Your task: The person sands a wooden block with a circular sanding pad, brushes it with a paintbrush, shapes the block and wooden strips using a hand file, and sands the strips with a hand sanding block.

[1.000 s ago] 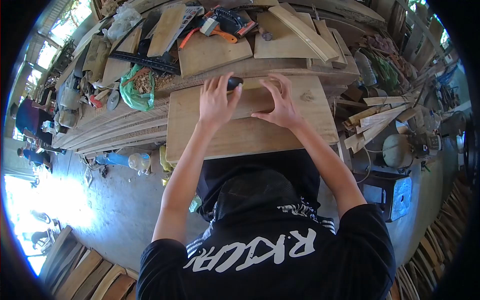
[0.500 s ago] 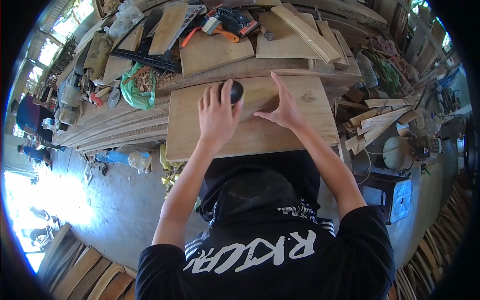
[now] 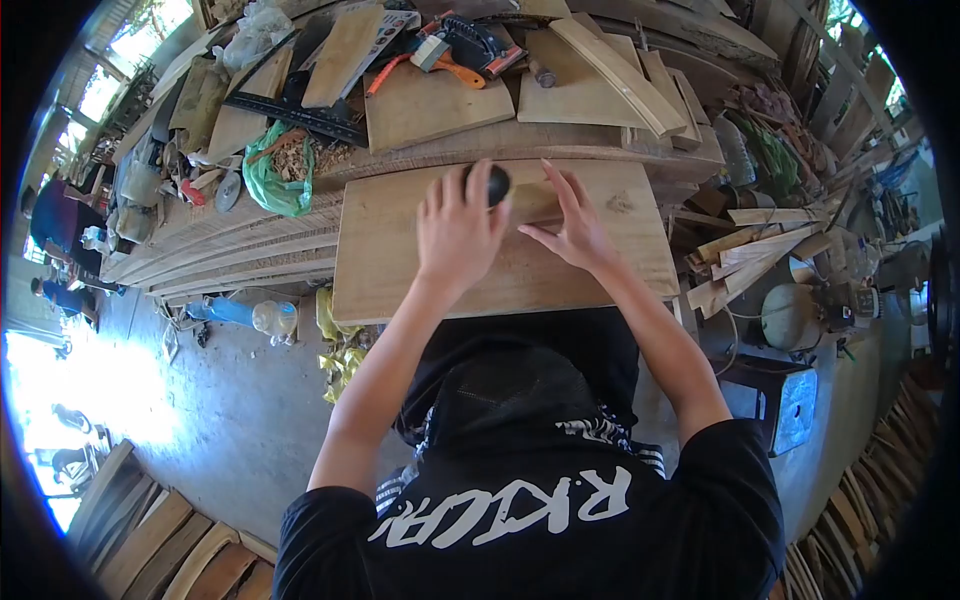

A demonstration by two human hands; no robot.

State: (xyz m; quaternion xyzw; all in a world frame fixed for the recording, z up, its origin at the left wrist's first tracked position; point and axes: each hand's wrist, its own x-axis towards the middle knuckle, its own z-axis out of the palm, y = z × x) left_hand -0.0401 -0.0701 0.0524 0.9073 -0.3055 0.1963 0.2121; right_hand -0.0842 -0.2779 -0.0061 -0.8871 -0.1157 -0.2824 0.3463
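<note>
My left hand [image 3: 458,230] is closed around a round black knob-like thing [image 3: 497,185], held over a wide wooden board [image 3: 385,245]. What sits under that palm is hidden. Beside it on the right, my right hand [image 3: 577,228] has thumb and fingers spread apart, with nothing plainly gripped. Between the two hands shows a pale wooden-looking patch [image 3: 538,198], and I cannot tell whether it is a separate piece. The board lies flat in front of my body, with a dark knot near its right end.
Behind the board, stacked timber carries loose planks [image 3: 440,105], an orange-handled brush [image 3: 462,74], a black square [image 3: 300,115] and a green bag of shavings [image 3: 280,185]. Wood offcuts [image 3: 755,245] lie at right, near a metal stool [image 3: 790,405]. People [image 3: 65,235] are at far left.
My left hand has slid to the right with the black knob, closer to my right hand. The right hand's thumb and fingers have drawn somewhat nearer each other.
</note>
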